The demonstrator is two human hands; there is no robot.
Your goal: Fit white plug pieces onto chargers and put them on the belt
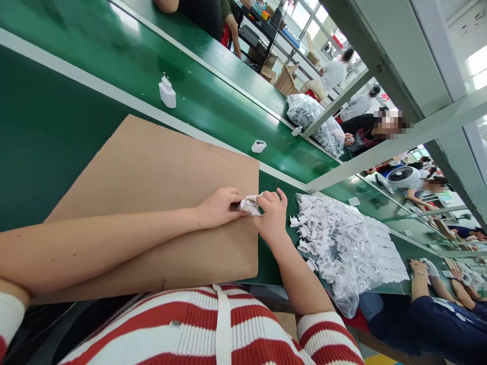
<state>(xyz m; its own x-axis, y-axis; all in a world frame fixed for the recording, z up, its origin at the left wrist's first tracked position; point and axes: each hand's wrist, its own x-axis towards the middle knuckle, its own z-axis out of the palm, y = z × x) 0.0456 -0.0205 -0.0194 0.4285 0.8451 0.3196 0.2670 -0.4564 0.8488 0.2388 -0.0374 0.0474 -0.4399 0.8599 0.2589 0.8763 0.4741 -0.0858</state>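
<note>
My left hand (219,206) and my right hand (272,215) meet over the right edge of a brown cardboard sheet (152,172). Both pinch a small white plastic part (249,205) between their fingertips. My right thumb and forefinger grip its right end, while the left fingers close on its left end. Just right of my right hand lies a clear plastic bag (342,243) heaped with several white plastic parts.
A white charger plug (167,93) and a small white housing (258,146) sit on the green conveyor belt (95,56). Another bag of parts (315,121) lies further along. Other people sit along the line at the right and the far side. Metal frame bars cross overhead.
</note>
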